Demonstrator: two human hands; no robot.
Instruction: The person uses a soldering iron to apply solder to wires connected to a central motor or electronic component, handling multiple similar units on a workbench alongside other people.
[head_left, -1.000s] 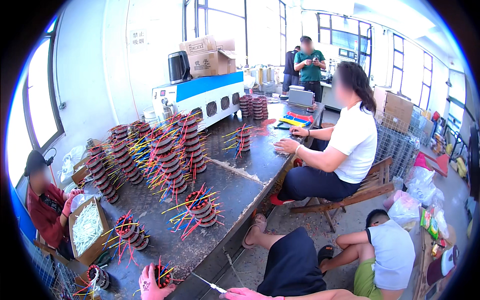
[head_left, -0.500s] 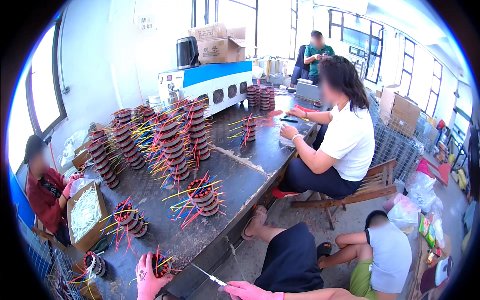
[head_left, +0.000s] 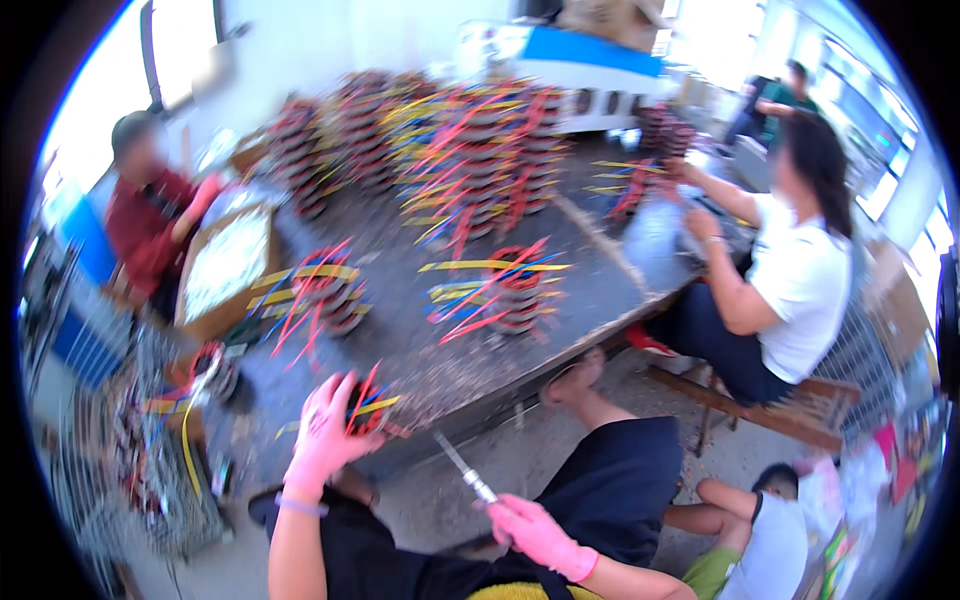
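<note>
My left hand, in a pink glove, curls around a small wound stator at the table's near edge. Red, yellow and blue wires stick out of it; the palm hides its left side. In its pink glove, my right hand is wrapped around a slim rod-like tool with a pale handle and a thin shaft. The tool's tip points up and left, apart from the stator. Beyond my left hand stand two short stacks of stators, one at the left and another in the middle.
Tall stator stacks with bristling wires fill the back of the dark table. A carton of white pieces is at the left, beside a seated person in red. Another person sits at the right edge; a third crouches at lower right.
The view has swung left and down, blurring the picture and bringing my lap and forearms into sight. My left hand stays on the stator, and my right keeps hold of the rod-like tool.
</note>
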